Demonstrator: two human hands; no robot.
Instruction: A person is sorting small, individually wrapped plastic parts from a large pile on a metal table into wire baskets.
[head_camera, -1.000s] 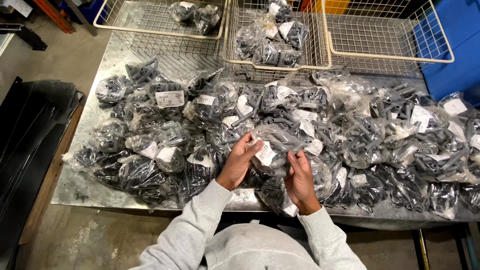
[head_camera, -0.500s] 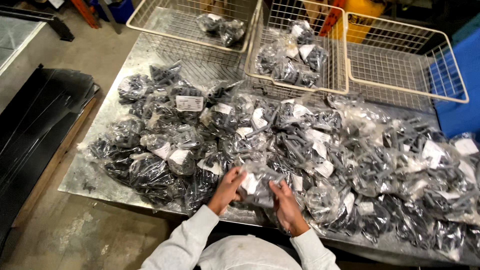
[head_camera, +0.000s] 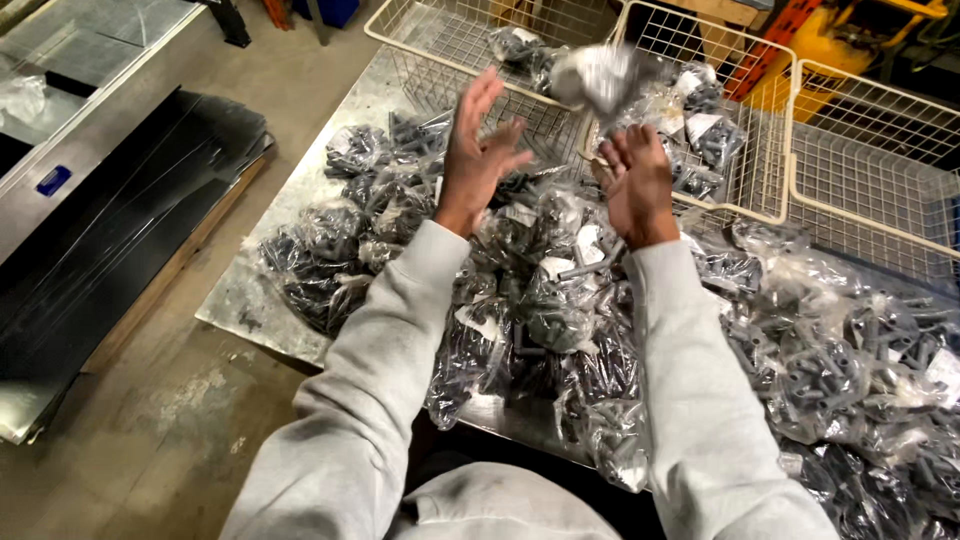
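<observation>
Both my arms in grey sleeves are raised over a metal table (head_camera: 243, 300) heaped with clear plastic bags of dark grey parts (head_camera: 560, 300). My left hand (head_camera: 478, 150) is open, fingers spread, holding nothing. My right hand (head_camera: 633, 178) is open too, palm up. One bag (head_camera: 598, 75), blurred, is in the air just beyond my hands, over the wire baskets. The middle wire basket (head_camera: 760, 205) holds several such bags (head_camera: 700, 120). The left wire basket (head_camera: 420, 45) holds a few bags (head_camera: 520, 45).
A third wire basket (head_camera: 880, 180) at the right holds nothing visible. Black flat panels (head_camera: 110, 250) lie on a low stand left of the table. A steel cabinet top (head_camera: 70, 70) sits at the far left. Concrete floor shows below the table edge.
My hands were down on the pile gripping a bag. They have swung up and opened, and the bag now flies toward the baskets. The camera has tilted and moved closer.
</observation>
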